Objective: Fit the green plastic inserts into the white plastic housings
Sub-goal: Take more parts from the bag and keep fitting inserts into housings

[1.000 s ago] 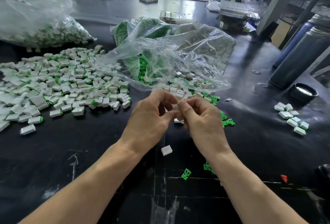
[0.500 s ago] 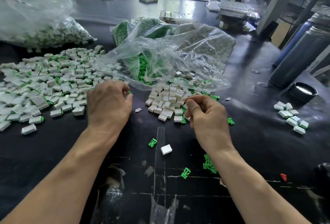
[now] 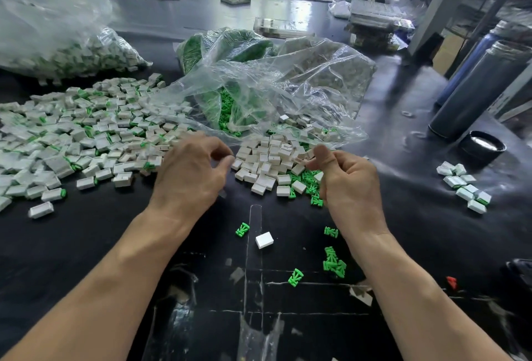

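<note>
Both hands hover apart over the black worktop [image 3: 86, 245]. The left hand [image 3: 190, 176] has loosely curled fingers holding nothing visible; the right hand [image 3: 348, 182] pinches thumb to forefinger (on what, I cannot tell). White housings [image 3: 267, 165] lie heaped at 12 o'clock between them, green inserts [image 3: 334, 260] scattered toward 5 o'clock.

The right hand [image 3: 349, 185] curls its fingers inward, so whatever it pinches stays hidden. The big bag of parts [image 3: 57, 32] at far left is blurred and cut off by the edge. The left hand [image 3: 190, 176] covers some white housings [image 3: 267, 165].
</note>
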Available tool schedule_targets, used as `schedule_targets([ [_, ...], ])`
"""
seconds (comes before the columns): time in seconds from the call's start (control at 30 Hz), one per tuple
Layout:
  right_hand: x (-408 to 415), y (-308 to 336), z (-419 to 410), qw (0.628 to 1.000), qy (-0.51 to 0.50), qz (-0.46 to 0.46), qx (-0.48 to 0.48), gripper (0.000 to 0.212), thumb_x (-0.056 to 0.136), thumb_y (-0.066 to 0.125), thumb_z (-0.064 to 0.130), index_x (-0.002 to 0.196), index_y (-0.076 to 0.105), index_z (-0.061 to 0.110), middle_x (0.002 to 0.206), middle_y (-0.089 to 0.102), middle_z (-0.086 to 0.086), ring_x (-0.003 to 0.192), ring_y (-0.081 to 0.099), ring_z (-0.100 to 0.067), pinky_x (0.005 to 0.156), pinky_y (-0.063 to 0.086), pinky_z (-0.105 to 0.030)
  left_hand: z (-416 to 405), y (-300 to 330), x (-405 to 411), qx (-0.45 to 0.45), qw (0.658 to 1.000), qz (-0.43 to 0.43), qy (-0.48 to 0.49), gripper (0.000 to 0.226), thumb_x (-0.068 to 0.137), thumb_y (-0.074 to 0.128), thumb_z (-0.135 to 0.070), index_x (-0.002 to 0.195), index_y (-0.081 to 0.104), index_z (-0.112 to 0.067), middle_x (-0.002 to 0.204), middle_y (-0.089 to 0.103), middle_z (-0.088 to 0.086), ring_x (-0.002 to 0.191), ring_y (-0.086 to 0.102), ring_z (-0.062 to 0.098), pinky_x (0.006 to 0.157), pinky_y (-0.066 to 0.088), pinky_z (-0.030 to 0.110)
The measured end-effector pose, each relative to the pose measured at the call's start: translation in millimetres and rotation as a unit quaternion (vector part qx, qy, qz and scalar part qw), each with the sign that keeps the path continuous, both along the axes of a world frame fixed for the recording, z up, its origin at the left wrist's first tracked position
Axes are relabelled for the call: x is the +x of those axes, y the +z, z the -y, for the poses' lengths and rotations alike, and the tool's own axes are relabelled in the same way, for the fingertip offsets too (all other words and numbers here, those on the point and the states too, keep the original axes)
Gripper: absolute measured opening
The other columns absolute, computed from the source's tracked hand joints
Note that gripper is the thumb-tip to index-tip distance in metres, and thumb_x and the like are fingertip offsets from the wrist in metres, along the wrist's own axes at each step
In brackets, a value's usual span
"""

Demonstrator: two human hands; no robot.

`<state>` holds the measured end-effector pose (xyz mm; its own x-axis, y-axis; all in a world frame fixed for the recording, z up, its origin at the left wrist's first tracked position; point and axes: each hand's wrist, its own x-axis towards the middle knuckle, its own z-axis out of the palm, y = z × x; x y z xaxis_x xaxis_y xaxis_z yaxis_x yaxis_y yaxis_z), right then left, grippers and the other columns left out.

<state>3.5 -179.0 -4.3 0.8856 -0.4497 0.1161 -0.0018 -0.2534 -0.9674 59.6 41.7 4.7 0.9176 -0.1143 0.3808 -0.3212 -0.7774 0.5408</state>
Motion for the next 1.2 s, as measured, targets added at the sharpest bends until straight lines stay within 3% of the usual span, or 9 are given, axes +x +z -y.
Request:
schedule_targets([
  [0.17,1,2,11,0.985,0.027,-0.073,-0.155,0.02,0.096,0.072,0.04,0.081,0.074,0.027,0.067,0.067,0.011,0.064,0.059,-0.004,0.069,0.053,-0.031,9,2,-12,0.01,0.988,-0.089,-0.124,0.006,0.087,0.078,-0.032,0.089,0.073,-0.036,0.084,0.059,-0.021,0.077,0.054,-0.008,0.075,0.046,0.02],
  [0.3,1,5,15,0.963,0.057,-0.141,-0.225,0.01,0.089,0.078,0.039,0.082,0.076,0.033,0.077,0.07,0.017,0.082,0.066,-0.007,0.087,0.058,-0.04,13,3,-14,0.048,0.984,-0.092,-0.146,0.008,0.09,0.077,-0.027,0.094,0.075,-0.034,0.091,0.059,-0.02,0.088,0.056,-0.003,0.088,0.051,0.029],
  [0.43,-3,5,7,0.949,0.1,-0.152,-0.257,0.004,0.087,0.081,0.034,0.086,0.078,0.036,0.081,0.07,0.017,0.082,0.065,-0.004,0.085,0.057,-0.036,15,3,-13,0.078,0.98,-0.107,-0.146,0.007,0.088,0.079,-0.029,0.091,0.075,-0.035,0.098,0.061,-0.017,0.095,0.056,0.006,0.091,0.049,0.032],
  [0.57,-2,4,0,0.924,0.121,-0.15,-0.33,0.01,0.088,0.08,0.033,0.096,0.078,0.038,0.089,0.065,0.018,0.088,0.059,-0.008,0.087,0.052,-0.033,14,3,-12,0.069,0.978,-0.129,-0.146,0.013,0.085,0.082,-0.031,0.079,0.072,-0.036,0.092,0.061,-0.019,0.09,0.055,-0.001,0.083,0.044,0.023],
  [0.73,1,1,-3,0.922,0.107,-0.146,-0.341,0.012,0.085,0.082,0.039,0.094,0.075,0.038,0.088,0.063,0.017,0.091,0.059,-0.012,0.084,0.047,-0.032,19,-1,-14,0.083,0.989,-0.11,-0.059,0.039,0.074,0.077,-0.067,0.073,0.059,-0.032,0.082,0.058,-0.017,0.08,0.05,-0.003,0.074,0.041,0.029],
  [0.83,3,0,-5,0.922,0.094,-0.142,-0.348,0.01,0.084,0.082,0.039,0.09,0.074,0.038,0.086,0.063,0.017,0.089,0.059,-0.011,0.078,0.043,-0.03,27,-2,-18,0.107,0.987,-0.114,-0.027,0.047,0.07,0.074,-0.074,0.074,0.056,-0.031,0.08,0.057,-0.015,0.08,0.053,0.004,0.072,0.04,0.03],
  [0.93,5,0,-6,0.916,0.089,-0.132,-0.369,0.009,0.086,0.081,0.04,0.092,0.076,0.037,0.09,0.063,0.016,0.09,0.058,-0.012,0.079,0.042,-0.03,31,0,-18,0.118,0.983,-0.135,-0.021,0.042,0.073,0.077,-0.069,0.076,0.058,-0.032,0.083,0.057,-0.015,0.086,0.057,0.01,0.074,0.041,0.031],
  [1.1,6,0,-7,0.898,0.096,-0.106,-0.416,0.014,0.094,0.07,0.045,0.097,0.077,0.033,0.097,0.059,0.017,0.093,0.054,-0.01,0.08,0.036,-0.027,26,2,-21,0.075,0.984,-0.155,-0.054,0.024,0.081,0.079,-0.051,0.086,0.063,-0.034,0.085,0.064,-0.017,0.085,0.062,0.005,0.077,0.05,0.029],
  [1.2,5,-1,-5,0.923,0.064,-0.056,-0.375,0.014,0.096,0.068,0.041,0.095,0.076,0.029,0.092,0.067,0.012,0.087,0.061,-0.012,0.077,0.042,-0.027,25,1,-22,0.005,0.984,-0.155,-0.084,0.022,0.085,0.08,-0.038,0.097,0.061,-0.037,0.084,0.066,-0.016,0.079,0.062,-0.003,0.072,0.051,0.018],
])
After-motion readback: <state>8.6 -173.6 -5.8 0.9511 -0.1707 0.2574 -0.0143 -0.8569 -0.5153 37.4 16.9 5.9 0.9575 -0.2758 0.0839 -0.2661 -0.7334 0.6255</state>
